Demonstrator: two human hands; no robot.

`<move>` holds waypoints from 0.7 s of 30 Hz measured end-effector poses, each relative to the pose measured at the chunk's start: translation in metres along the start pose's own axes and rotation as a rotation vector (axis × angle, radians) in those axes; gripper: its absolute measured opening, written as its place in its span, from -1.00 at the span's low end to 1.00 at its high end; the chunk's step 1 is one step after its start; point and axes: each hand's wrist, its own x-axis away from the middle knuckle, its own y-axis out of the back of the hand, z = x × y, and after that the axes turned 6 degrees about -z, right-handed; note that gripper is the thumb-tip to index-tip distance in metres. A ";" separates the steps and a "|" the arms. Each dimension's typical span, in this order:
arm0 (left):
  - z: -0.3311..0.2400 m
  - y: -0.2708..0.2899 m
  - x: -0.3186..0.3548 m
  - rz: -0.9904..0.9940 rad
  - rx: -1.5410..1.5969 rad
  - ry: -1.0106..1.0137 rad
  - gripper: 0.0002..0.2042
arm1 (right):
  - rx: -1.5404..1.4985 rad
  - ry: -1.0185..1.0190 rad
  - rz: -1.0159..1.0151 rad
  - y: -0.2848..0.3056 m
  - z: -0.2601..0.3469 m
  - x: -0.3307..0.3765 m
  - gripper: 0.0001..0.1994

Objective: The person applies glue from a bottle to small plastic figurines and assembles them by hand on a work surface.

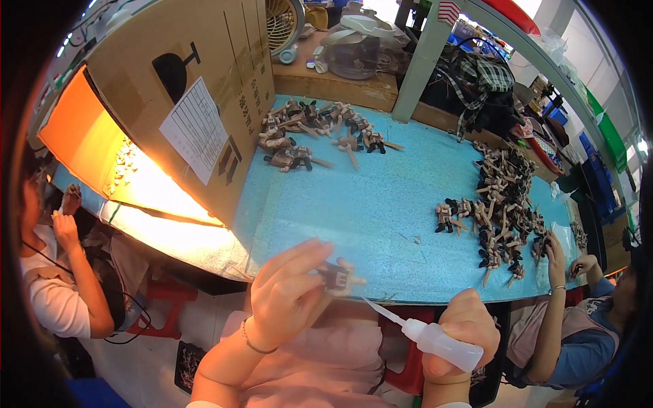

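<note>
My left hand holds a small dark and tan toy figure piece on a stick, pinched between fingers just above the near table edge. My right hand is wrapped around a white squeeze bottle with a long thin nozzle. The nozzle tip points up-left toward the figure piece and stops a little short of it. Both hands are over my lap, in front of the blue table.
A pile of similar figure pieces lies at the right, another group at the far left middle. A large cardboard box stands on the left. One person sits at the left, another at the right.
</note>
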 end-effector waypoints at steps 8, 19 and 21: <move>-0.003 0.002 -0.001 0.017 0.053 0.051 -0.62 | -0.005 -0.008 -0.004 0.003 -0.001 0.001 -0.57; 0.002 0.002 0.010 0.064 0.257 0.203 -0.61 | -0.008 0.045 -0.053 -0.001 -0.007 0.004 -0.45; 0.002 0.002 0.009 0.070 0.271 0.206 -0.62 | -0.026 -0.045 0.023 0.003 -0.001 0.002 -0.58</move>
